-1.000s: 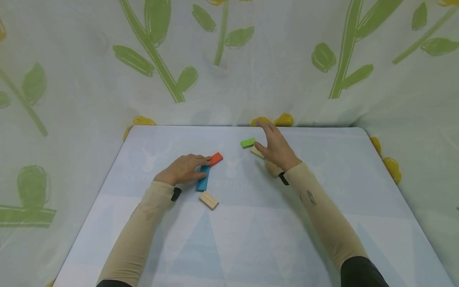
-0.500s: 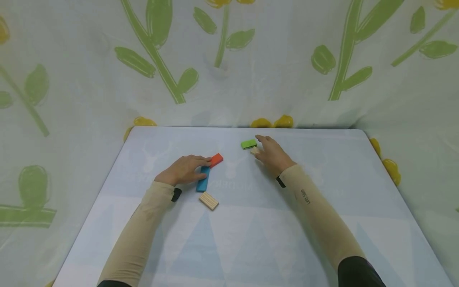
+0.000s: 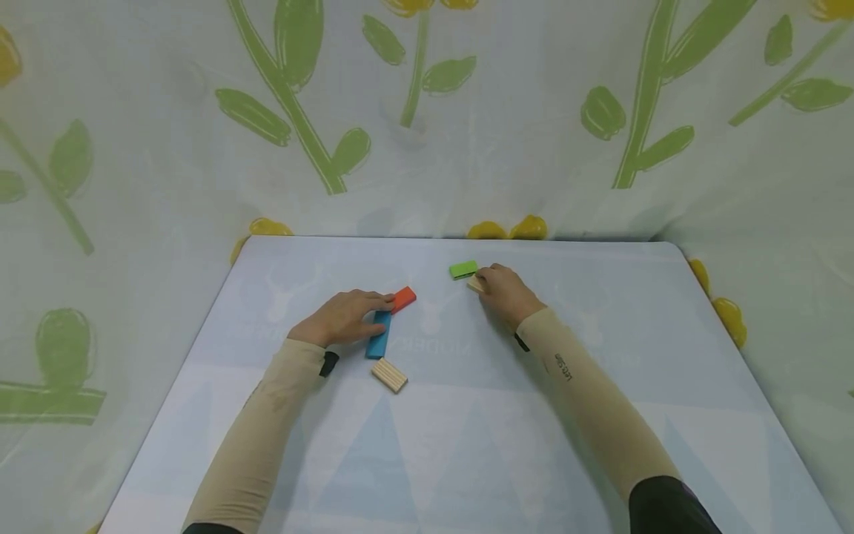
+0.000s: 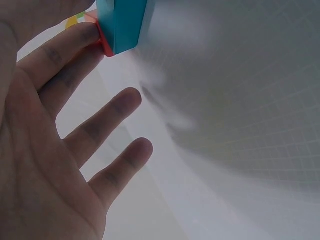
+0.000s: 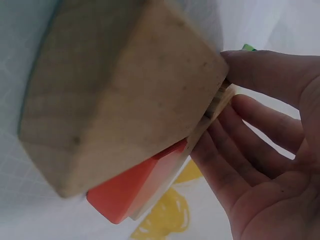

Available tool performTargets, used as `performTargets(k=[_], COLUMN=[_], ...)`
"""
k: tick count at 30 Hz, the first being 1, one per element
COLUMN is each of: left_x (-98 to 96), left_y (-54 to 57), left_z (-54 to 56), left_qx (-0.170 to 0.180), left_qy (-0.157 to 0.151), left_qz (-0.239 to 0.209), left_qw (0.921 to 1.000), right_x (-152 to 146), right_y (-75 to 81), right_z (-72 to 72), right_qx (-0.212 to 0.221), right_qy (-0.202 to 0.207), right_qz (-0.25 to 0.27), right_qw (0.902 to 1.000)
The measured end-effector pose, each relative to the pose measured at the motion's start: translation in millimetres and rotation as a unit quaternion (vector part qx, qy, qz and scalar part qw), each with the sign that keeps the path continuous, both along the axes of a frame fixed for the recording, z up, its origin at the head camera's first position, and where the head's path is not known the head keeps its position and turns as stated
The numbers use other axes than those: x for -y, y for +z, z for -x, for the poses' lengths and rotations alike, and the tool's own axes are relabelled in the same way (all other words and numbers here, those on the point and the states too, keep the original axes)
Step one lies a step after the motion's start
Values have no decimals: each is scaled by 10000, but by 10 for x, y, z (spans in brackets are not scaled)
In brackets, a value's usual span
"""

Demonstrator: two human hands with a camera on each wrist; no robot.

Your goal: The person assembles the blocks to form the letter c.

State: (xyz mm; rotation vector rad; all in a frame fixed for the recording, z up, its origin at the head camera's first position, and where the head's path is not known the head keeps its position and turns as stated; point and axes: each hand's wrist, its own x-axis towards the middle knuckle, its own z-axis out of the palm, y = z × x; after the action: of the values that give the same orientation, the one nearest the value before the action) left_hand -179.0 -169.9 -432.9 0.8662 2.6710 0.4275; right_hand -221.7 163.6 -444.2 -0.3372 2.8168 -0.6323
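Observation:
My left hand [image 3: 343,317] rests on two blocks with its fingers extended. The fingers touch an orange-red block [image 3: 404,298], and the thumb lies at a blue block [image 3: 377,337]. In the left wrist view the remaining fingers are spread, while the thumb's tip is out of sight. My right hand [image 3: 508,295] pinches a pale wooden block [image 3: 475,285] between thumb and fingers. A bright green block [image 3: 463,270] is just left of its fingertips. In the right wrist view a large wooden block [image 5: 145,95] fills the foreground, with a red block [image 5: 132,192] behind it.
A grooved wooden block [image 3: 389,375] lies in front of the blue one. The white table [image 3: 534,445] has pale blue triangles, and its back edge meets a wall covering [image 3: 507,148] printed with green plants and yellow flowers.
My right hand has come down and slightly nearer, and its spread fingers have closed on the pale wooden block. The left hand stays in place on the blue and orange-red blocks.

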Motion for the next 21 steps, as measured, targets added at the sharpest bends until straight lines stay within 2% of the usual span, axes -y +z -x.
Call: performTargets(k=[6, 14, 21], left_x=[-7, -16, -20], left_y=[7, 20, -8], left_z=[2, 11, 8], left_qx=[-55, 6, 37], left_qy=[-37, -34, 31], left_qz=[9, 43, 64], left_qw=[10000, 10000, 10000], right_x=[-21, -54, -73], right_y=[-30, -30, -5], right_z=[15, -1, -20], right_qx=[-121, -129, -388], right_qy=[97, 150, 288], right_qz=[-102, 63, 199], right_qw=[9998, 9998, 9986])
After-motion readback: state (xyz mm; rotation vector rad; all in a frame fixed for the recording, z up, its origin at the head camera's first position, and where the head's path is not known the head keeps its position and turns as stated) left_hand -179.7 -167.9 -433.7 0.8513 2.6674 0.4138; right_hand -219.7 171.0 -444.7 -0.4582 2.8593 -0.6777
